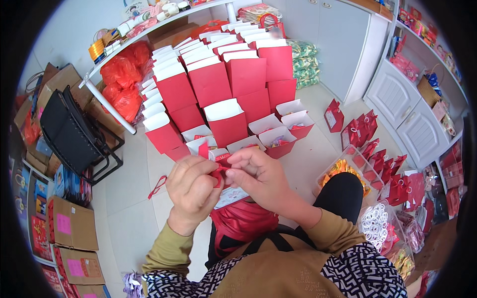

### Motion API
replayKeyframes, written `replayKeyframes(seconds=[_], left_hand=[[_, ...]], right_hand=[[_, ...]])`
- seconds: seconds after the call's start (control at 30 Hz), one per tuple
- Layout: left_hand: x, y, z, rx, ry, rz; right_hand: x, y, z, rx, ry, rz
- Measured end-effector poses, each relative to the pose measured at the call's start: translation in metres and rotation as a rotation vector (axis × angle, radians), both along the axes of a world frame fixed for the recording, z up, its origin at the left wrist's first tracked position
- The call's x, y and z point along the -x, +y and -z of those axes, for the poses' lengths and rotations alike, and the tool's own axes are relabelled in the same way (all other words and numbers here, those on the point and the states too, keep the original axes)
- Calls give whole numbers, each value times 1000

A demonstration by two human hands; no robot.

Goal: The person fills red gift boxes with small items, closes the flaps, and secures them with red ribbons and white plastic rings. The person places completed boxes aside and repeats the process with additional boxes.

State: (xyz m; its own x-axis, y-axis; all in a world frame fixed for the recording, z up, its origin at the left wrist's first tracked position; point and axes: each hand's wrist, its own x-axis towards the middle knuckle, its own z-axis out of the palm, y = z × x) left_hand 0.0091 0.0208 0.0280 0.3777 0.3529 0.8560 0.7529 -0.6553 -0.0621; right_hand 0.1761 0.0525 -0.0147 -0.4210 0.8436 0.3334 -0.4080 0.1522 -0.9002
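Observation:
Both hands meet in front of my lap over a strip of red ribbon (203, 149). My left hand (195, 188) pinches the ribbon between thumb and curled fingers. From the other side, the thumb and fingertips of my right hand (259, 177) grip it too. A small white beaded piece shows just above the left fingers; the hands hide most of it. Below the hands lies a white printed card (231, 196), partly covered. Shiny red material (244, 221), seemingly a bundle of ribbon, rests across my lap.
Stacked red paper boxes (210, 83) with white flaps stand ahead. A loose red ribbon (157, 187) lies on the floor at left. On my right are a clear bin of gold-wrapped items (341, 165), white rings (374, 225) and finished red boxes (359, 130). A folded black chair (70, 130) leans left.

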Motion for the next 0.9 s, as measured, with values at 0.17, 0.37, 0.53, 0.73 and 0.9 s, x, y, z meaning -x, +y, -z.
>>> replayKeyframes(seconds=[0.17, 0.37, 0.53, 0.73, 0.9], left_hand=[[-6, 3, 24, -128, -132, -70], [-3, 7, 35, -152, -208, -22], [2, 2, 35, -146, -171, -53], [12, -2, 37, -111, -143, -64], [14, -4, 38, -110, -166, -60]], right_hand=[[6, 0, 0, 58, -2, -61], [3, 6, -12, 36, -67, -151], [1, 14, -19, 121, -92, -249], [-4, 18, -22, 204, -102, -384], [-2, 17, -35, 219, -171, -424]])
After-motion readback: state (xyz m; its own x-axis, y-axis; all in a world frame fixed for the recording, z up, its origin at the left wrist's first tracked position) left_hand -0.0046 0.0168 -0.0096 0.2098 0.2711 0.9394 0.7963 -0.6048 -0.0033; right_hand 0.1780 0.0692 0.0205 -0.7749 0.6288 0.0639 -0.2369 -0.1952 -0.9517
